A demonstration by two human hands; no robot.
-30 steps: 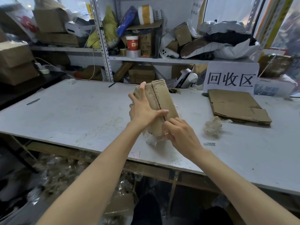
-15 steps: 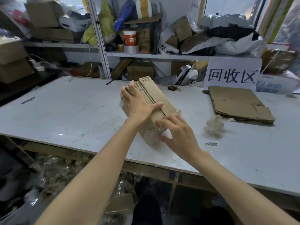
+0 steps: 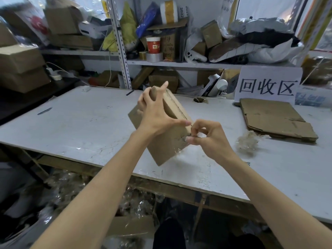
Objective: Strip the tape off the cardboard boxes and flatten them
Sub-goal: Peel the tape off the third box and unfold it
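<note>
One box, tilted, held over the table; two hands on it; the left hand grips its top, thumb stretched along the side; the right hand, fingers curled, pinches a tape strip at its right edge; right of the box, one flattened cardboard pile and one tape wad.

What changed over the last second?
The box tilted from upright, top leaning left. The right hand went from lying flat on it to pinching tape at its near edge. The left hand kept its grip; flattened cardboard and tape wad unmoved.
</note>
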